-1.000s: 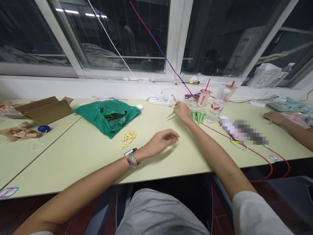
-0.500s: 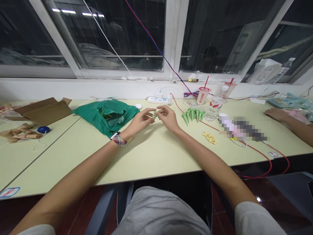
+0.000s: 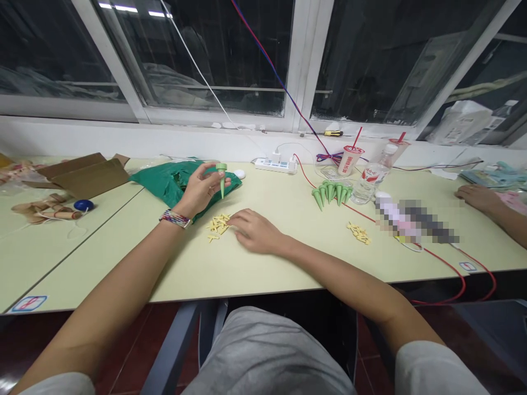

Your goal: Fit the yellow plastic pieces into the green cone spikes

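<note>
My left hand (image 3: 201, 189) is closed around a green pointed spike (image 3: 222, 184) with a wide cap, held upright, tip down, over the front of a green plastic bag (image 3: 164, 178). A loose pile of small yellow plastic pieces (image 3: 218, 225) lies on the table below it. At the right edge of this pile rests my right hand (image 3: 257, 233), palm down, thumb and fingers apart, fingertips touching or just beside the pieces. Several more green spikes (image 3: 331, 192) lie grouped to the right, with a second heap of yellow pieces (image 3: 359, 233) nearer me.
A water bottle (image 3: 373, 175) and a lidded cup with a straw (image 3: 349, 160) stand behind the spikes. A power strip (image 3: 274, 164) sits by the wall. Red cable (image 3: 447, 263) crosses the right side. A cardboard box (image 3: 88, 175) is left; another person's hand (image 3: 477, 196) rests far right.
My hands have come apart. The left one has moved left and up with the spike, now held upright; the right one has dropped to the yellow pile, which my left forearm had mostly hidden.
</note>
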`<action>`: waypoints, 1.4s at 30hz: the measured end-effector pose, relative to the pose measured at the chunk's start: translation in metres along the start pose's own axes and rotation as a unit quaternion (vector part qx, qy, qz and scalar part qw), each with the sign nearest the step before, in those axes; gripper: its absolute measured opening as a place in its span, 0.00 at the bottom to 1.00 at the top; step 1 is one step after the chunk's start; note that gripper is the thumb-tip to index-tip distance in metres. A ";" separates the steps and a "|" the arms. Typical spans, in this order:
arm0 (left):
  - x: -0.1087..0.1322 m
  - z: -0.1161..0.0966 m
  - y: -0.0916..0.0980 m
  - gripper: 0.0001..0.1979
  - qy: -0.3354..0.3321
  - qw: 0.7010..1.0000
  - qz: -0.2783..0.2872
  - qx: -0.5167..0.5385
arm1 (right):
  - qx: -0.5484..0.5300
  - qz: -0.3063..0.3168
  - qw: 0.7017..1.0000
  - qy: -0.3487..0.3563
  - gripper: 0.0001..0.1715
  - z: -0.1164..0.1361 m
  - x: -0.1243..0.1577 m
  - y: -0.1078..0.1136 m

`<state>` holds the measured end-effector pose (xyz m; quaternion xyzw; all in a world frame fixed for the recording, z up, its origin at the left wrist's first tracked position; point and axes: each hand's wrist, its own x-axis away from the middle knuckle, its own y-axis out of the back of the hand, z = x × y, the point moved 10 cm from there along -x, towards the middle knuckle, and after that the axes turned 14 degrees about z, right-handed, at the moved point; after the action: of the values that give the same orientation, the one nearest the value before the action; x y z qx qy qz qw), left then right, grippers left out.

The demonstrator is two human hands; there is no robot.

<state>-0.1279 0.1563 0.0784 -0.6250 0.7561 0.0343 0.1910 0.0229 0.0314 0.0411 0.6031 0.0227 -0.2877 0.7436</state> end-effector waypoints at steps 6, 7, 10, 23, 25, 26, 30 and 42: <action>-0.001 0.010 0.011 0.21 0.008 0.997 -0.034 0.063 | 0.064 0.053 0.993 0.079 0.21 0.026 -0.003 -0.015; -0.002 0.011 0.010 0.21 0.008 0.997 -0.032 0.063 | 0.070 0.058 0.993 0.082 0.21 0.027 -0.003 -0.016; -0.002 0.013 0.008 0.20 0.005 0.998 -0.021 0.057 | 0.086 0.066 0.990 0.092 0.22 0.033 -0.005 -0.020; -0.001 0.018 0.016 0.22 0.014 0.998 -0.033 0.060 | 0.092 0.028 0.990 0.104 0.14 0.040 0.003 -0.006; -0.001 0.018 0.017 0.22 0.018 0.997 -0.036 0.065 | 0.086 0.027 0.989 0.113 0.15 0.042 0.003 -0.006; 0.000 0.018 0.018 0.21 0.020 0.997 -0.037 0.067 | 0.085 0.031 0.988 0.122 0.14 0.043 0.003 -0.008; 0.001 0.014 0.019 0.17 0.017 0.995 -0.041 0.092 | 0.084 0.050 0.987 0.128 0.11 0.042 0.004 -0.016; 0.006 0.022 0.019 0.11 0.037 0.993 -0.037 0.110 | 0.038 0.060 0.995 0.064 0.23 0.009 0.044 0.010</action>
<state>-0.1414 0.1614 0.0529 -0.6283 0.7384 -0.0790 0.2317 0.0610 0.0066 0.0359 0.6483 0.0232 -0.2042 0.7331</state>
